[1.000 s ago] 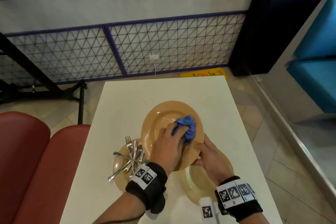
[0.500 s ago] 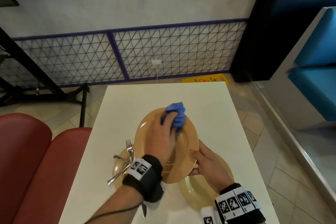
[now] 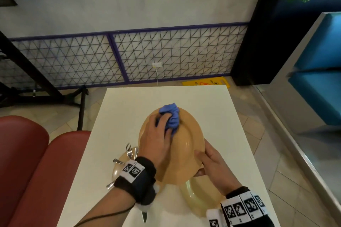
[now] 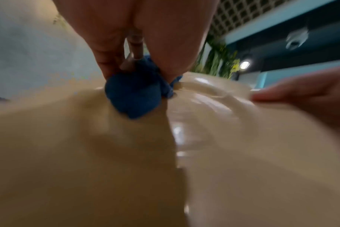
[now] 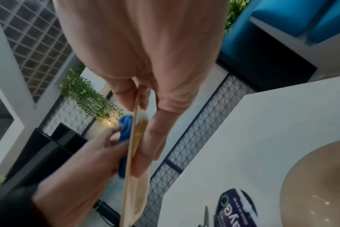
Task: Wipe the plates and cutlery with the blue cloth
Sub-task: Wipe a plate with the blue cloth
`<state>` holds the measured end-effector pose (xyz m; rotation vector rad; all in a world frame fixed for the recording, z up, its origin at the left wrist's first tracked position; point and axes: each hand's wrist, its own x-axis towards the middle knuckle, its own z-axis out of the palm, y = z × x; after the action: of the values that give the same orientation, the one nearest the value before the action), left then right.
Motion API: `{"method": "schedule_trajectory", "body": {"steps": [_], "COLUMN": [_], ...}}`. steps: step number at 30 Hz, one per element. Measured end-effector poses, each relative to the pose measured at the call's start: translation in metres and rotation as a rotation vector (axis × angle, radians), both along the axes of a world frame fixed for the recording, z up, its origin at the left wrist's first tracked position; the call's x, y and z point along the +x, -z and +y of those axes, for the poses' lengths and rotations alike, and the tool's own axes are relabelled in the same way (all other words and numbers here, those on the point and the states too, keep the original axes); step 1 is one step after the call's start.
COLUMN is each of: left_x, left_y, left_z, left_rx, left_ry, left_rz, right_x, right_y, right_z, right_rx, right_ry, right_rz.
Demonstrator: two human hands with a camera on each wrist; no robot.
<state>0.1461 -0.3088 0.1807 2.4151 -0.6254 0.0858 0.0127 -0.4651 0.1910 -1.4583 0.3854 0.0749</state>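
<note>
My right hand [image 3: 212,162] holds a tan plate [image 3: 188,145] tilted above the white table, thumb on its face and fingers behind the near right rim. My left hand [image 3: 160,131] grips the bunched blue cloth [image 3: 172,116] and presses it on the plate's far part. In the left wrist view the cloth [image 4: 134,95] sits on the glossy plate [image 4: 223,153]. The right wrist view shows the plate [image 5: 134,153] edge-on in my right hand [image 5: 144,99]. A second plate [image 3: 199,197] lies below. A third plate [image 3: 118,171] at the left carries forks [image 3: 129,151] and other cutlery.
The white table [image 3: 221,116] has bare room beyond the plates. A knife tip [image 3: 144,216] shows under my left wrist. A red bench [image 3: 36,162] runs along the left and blue seats [image 3: 317,86] stand at the right. A mesh fence [image 3: 166,57] lies behind.
My left hand has slid the cloth from the plate's middle right up to its far rim. The right hand has kept its hold while the plate shifted slightly left.
</note>
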Motion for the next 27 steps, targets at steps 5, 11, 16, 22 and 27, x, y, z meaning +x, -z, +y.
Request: {"method": "schedule_trajectory", "body": {"steps": [5,11,16,22,27], "left_x": [-0.068,-0.026,-0.006,-0.071,-0.018], "left_y": [0.01,0.051,0.008,0.025,0.036], "left_z": [-0.028,0.044,-0.004,-0.006,0.036], "left_rx": [-0.084,0.152,0.072,0.114,0.251], "left_ry": [0.238,0.17,0.055,0.363,0.219], "left_rz": [-0.01,0.01,0.016,-0.114,-0.045], "right_x": [0.014,-0.012,0.0,0.008,-0.005], "right_y": [-0.013,0.005,0.018,0.003,0.008], "right_z": [-0.012,-0.025,0.004,-0.018,-0.017], "right_rx": [-0.005,0.013,0.051,0.217,0.176], "right_ry": [0.078,0.108,0.091,0.201,0.173], "right_rz": [-0.063,-0.043,-0.036,-0.108,-0.081]}}
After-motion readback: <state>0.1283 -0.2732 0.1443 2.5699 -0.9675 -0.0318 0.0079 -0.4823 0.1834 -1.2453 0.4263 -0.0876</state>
